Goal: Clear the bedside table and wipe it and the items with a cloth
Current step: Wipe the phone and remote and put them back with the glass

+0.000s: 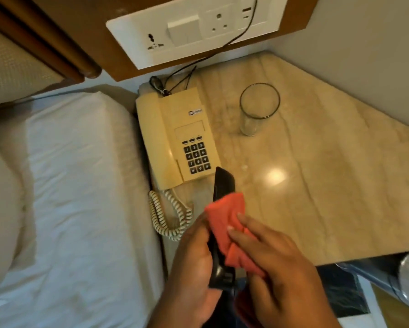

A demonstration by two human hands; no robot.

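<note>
My left hand (194, 268) grips a long black remote control (223, 183) held above the table's near-left corner. My right hand (277, 268) presses a folded red cloth (227, 223) against the remote's middle. The beige marble bedside table (329, 185) carries a cream telephone (175, 138) with dark keys at its left edge, its coiled cord (168, 216) hanging at the front. An empty clear drinking glass (258, 107) stands upright toward the back of the table.
A bed with a white sheet (80, 185) and a pillow (0, 209) lies directly left of the table. A white socket and switch panel (191, 31) sits on the wooden wall board behind, with black cables (182, 79) running down to the phone.
</note>
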